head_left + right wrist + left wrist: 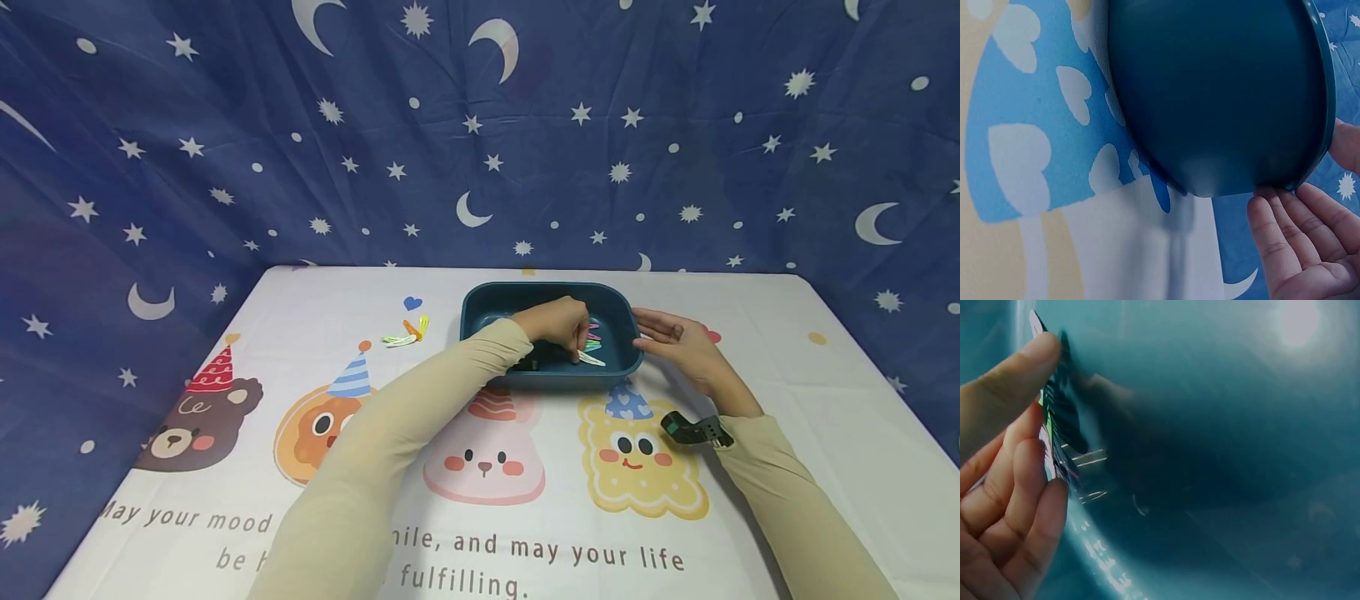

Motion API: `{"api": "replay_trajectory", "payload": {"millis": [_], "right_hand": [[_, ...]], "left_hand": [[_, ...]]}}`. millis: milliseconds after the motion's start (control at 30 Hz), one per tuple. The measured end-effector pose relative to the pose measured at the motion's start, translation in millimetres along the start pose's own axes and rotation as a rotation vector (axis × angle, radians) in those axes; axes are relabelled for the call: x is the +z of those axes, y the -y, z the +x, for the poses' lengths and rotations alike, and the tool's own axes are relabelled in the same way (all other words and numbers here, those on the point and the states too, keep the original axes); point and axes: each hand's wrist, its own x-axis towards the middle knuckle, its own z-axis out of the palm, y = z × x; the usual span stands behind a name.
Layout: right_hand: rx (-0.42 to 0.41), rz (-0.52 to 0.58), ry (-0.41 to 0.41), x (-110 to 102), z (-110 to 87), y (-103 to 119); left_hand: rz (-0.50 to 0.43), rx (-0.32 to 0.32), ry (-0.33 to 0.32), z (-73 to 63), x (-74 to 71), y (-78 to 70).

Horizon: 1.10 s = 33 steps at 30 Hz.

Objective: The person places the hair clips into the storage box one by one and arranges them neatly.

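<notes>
A dark teal rectangular bin [551, 382] stands on the table. Inside it, my left hand [558, 322] pinches a white hair clip [592, 359] between thumb and fingers, low over the bin's floor. Just behind that clip, pink and green hair clips [593, 337] lie in a row by the bin's right end. In the left wrist view the thumb [1019, 378] presses on the clip's edge, and the clips overlap too closely to separate. My right hand [678, 343] touches the bin's right end with its fingers extended; in the right wrist view the fingertips [1266, 194] meet the bin wall.
Left of the bin, several loose hair clips [408, 332] in yellow, orange and white lie in a small group. A white printed tablecloth [600, 575] covers the table. Behind hangs a blue curtain [420, 133] with moons and stars. A dark strap [697, 430] circles the right wrist.
</notes>
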Motion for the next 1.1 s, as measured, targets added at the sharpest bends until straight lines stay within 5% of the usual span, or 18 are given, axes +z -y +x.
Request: {"api": "replay_trajectory", "payload": {"millis": [333,1100], "right_hand": [[0.003,0.006,-0.004,0.1,-0.2,0.5],[0.009,0.014,0.013,-0.4,-1.6,4.4]], "left_hand": [[0.053,-0.033,-0.023,1.1,2.3,4.2],[-0.036,-0.057,0.009,-14.2,-8.9,20.7]]}}
